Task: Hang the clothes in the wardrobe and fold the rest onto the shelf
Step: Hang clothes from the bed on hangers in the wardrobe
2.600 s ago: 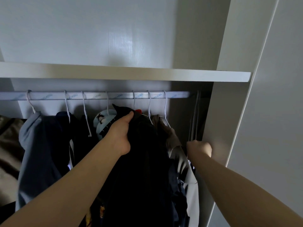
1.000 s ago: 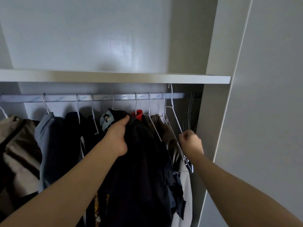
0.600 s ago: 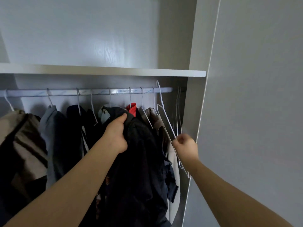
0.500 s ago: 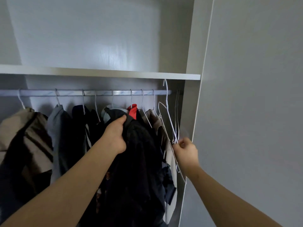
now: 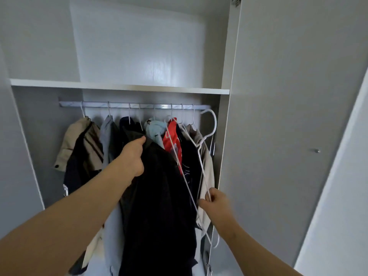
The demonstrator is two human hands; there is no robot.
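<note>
The right hand [image 5: 217, 204], fingers pinched on a thin white wire hanger [image 5: 199, 150], has pulled it clear, its hook now off the silver rail [image 5: 119, 106]. The left hand [image 5: 133, 156] still grips the black garment's [image 5: 159, 206] collar before the hung clothes. The hanger is probably ready to thread in.

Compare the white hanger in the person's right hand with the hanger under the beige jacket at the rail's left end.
The held hanger is off the rail, hook in the air; the beige jacket's hanger hooks over the rail. The held hanger is bare; the other carries the beige jacket. The held hanger tilts, pinched by the right hand; the other hangs straight. Both are thin and white.
</note>
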